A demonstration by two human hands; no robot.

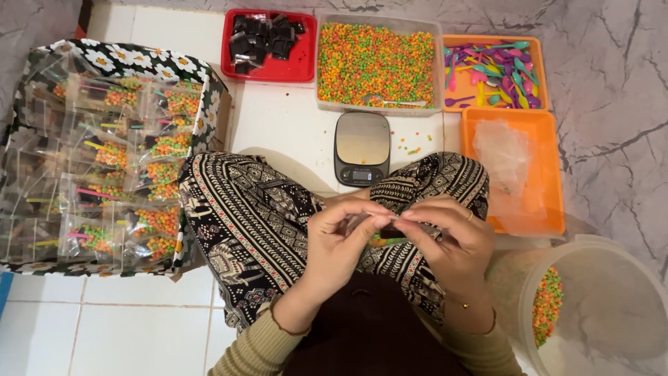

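Pinching a small clear bag (390, 226) at mid-frame over the lap, left hand (339, 240) and right hand (449, 240) both grip its top edge, apparently sealing it. Next move likely calls for setting it in the flowered box (202, 111), left of frame.

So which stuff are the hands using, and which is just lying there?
In use:
left hand
right hand
small clear packet pinched between them

Lying about:
kitchen scale
clear tub of colourful pellets
orange tray of plastic spoons
box of filled packets
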